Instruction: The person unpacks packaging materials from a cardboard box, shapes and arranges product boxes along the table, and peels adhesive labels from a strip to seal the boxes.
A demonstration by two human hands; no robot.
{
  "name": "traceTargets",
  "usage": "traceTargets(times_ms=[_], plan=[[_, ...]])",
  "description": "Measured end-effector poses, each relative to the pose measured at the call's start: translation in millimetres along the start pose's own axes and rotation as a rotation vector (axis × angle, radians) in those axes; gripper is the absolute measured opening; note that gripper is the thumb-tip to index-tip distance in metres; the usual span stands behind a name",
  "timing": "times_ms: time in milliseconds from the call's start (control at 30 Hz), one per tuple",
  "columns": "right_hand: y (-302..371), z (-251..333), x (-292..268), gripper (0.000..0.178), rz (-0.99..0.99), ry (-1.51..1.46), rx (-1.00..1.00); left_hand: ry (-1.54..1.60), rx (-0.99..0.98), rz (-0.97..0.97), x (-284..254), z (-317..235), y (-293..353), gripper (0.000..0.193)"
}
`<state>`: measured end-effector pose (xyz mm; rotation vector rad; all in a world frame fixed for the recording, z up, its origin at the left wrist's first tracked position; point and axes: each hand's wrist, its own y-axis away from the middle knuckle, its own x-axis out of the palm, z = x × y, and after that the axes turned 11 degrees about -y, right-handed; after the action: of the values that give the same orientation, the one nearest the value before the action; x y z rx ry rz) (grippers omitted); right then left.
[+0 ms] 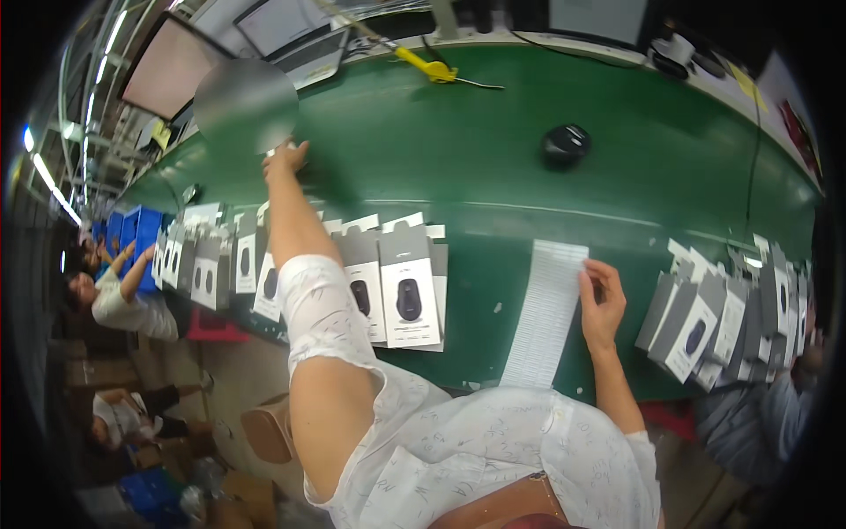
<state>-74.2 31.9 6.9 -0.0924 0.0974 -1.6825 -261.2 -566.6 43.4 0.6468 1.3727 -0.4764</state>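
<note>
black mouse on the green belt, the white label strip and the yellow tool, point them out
black mouse (565,144), head view, top of its shell
white label strip (548,309), head view, middle of the strip
yellow tool (429,68), head view, its yellow body

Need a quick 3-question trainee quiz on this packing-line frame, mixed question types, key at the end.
1. True or false: the right hand touches the long white label strip.
2. Which lies alone on the green conveyor belt? A) black computer mouse B) scissors C) tape roll
3. Fill in: the left hand reaches far across the belt, past the row of upright grey-and-white ______ boxes.

Key: 1 true, its fingers rest on the strip's upper right edge. 2 A. 3 mouse, each box front shows a picture of one.
</note>
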Motion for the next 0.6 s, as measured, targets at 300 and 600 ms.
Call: traceTargets(times_ms=[300,600], plan=[[-5,-3,1,0.018,0.009,-0.045,-0.042,0.218,0.199,-0.038,-29,-27,27,0.047],[-2,4,-6,0.019,-0.108,-0.204,-0.120,0.433,1.114,0.059,-122,-98,248,0.041]])
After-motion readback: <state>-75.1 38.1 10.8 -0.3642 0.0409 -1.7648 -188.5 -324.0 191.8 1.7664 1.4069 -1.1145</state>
